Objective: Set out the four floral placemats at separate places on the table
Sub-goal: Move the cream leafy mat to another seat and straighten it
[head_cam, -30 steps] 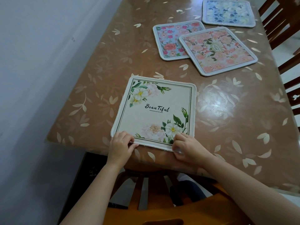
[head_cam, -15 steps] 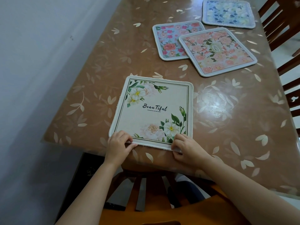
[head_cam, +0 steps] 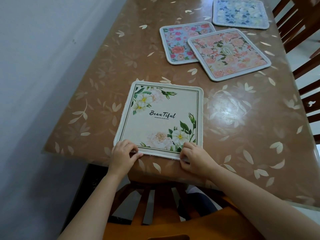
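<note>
A cream placemat [head_cam: 160,118] printed with white flowers and the word "Beautiful" lies flat at the near edge of the brown table [head_cam: 242,118]. My left hand [head_cam: 123,154] pinches its near left corner and my right hand [head_cam: 194,157] pinches its near right corner. Farther back, a peach floral placemat [head_cam: 230,53] overlaps the right side of a blue placemat with pink roses [head_cam: 180,44]. A blue-and-white floral placemat [head_cam: 240,13] lies apart at the far end.
A white wall [head_cam: 43,84] runs along the table's left side. Dark wooden chairs [head_cam: 301,32] stand along the right side. A wooden chair back [head_cam: 155,205] sits under the near edge, between my arms.
The cream placemat has shifted slightly left and squared up with the table edge under both hands. The other three placemats have not moved.
</note>
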Demonstrator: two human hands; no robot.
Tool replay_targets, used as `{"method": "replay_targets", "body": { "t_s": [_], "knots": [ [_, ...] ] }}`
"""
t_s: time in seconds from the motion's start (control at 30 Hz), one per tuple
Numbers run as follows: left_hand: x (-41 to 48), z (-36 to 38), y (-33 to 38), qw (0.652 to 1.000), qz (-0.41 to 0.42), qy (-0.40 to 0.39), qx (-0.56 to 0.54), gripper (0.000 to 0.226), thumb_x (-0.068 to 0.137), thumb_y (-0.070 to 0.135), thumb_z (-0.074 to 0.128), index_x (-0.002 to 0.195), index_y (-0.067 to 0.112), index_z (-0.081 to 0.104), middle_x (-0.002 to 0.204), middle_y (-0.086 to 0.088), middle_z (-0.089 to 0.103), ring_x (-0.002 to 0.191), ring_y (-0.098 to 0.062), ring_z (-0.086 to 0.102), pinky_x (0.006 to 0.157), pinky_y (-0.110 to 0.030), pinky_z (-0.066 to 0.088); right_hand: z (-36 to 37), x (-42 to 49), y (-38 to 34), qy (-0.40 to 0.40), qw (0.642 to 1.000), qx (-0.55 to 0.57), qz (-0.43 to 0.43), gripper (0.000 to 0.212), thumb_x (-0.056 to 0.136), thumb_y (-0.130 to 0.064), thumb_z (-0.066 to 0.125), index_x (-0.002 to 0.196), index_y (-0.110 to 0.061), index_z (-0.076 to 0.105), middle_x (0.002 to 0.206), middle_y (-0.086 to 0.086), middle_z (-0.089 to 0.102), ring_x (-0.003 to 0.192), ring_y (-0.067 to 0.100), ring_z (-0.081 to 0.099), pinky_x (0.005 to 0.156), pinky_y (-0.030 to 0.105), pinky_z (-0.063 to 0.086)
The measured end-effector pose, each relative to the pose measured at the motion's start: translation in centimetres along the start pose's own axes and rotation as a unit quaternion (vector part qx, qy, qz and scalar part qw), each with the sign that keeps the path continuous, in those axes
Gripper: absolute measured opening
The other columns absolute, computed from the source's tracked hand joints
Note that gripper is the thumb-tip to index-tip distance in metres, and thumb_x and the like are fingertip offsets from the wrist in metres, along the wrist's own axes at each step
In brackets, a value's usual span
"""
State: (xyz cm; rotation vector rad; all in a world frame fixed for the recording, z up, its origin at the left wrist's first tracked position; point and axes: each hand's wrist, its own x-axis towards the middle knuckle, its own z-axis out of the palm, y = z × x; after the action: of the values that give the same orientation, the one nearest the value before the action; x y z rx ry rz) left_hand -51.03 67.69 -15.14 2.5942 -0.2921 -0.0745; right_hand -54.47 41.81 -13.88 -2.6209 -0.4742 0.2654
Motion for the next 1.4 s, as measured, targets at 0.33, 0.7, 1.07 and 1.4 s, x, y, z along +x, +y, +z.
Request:
{"method": "replay_targets", "body": {
  "t_s": [0.33, 0.7, 1.07, 1.4],
  "knots": [
    [-0.2, -0.2, 0.1, 1.0, -0.004, 0.0, -0.004, 0.02, 0.067, 0.018, 0.079, 0.074, 0.013, 0.061, 0.08, -0.003, 0.059, 0.08, -0.024, 0.052, 0.073, -0.037, 0.04, 0.0, -0.3, -0.4, 0.0, 1.0, -0.009, 0.012, 0.006, 0.076, -0.01, 0.06, 0.076, -0.006, 0.058, 0.086, 0.013, 0.057, 0.084, 0.027, 0.052, 0.065, 0.024, 0.034],
    [0.1, -4.9, 1.1, 0.997, -0.04, 0.057, 0.037, 0.035, 0.084, 0.018, 0.063, 0.116, 0.007, 0.057, 0.126, -0.013, 0.057, 0.124, -0.031, 0.042, 0.104, -0.047, 0.029, -3.4, -0.5, -0.4, 0.04, 0.998, -0.037, 0.041, 0.034, 0.082, -0.022, 0.06, 0.112, -0.007, 0.056, 0.108, 0.012, 0.061, 0.1, 0.03, 0.055, 0.088, 0.044, 0.047],
    [-2.0, -4.4, 10.2, 0.997, -0.009, 0.075, 0.033, 0.041, 0.085, 0.013, 0.059, 0.124, 0.006, 0.05, 0.132, -0.014, 0.052, 0.128, -0.032, 0.038, 0.107, -0.048, 0.025, -7.6, -2.5, -2.7, 0.135, 0.987, -0.058, 0.072, 0.037, 0.082, -0.022, 0.061, 0.116, -0.008, 0.054, 0.114, 0.013, 0.06, 0.107, 0.034, 0.053, 0.097, 0.053, 0.041],
    [-6.7, 0.3, 19.5, 0.997, 0.019, 0.058, 0.049, 0.044, 0.088, 0.026, 0.054, 0.129, 0.014, 0.045, 0.138, -0.008, 0.047, 0.132, -0.023, 0.034, 0.11, -0.043, 0.022, -9.7, -9.0, -2.0, 0.125, 0.986, -0.091, 0.066, 0.045, 0.079, -0.022, 0.063, 0.12, -0.01, 0.05, 0.125, 0.015, 0.056, 0.119, 0.034, 0.048, 0.102, 0.058, 0.031]
  ]
}}
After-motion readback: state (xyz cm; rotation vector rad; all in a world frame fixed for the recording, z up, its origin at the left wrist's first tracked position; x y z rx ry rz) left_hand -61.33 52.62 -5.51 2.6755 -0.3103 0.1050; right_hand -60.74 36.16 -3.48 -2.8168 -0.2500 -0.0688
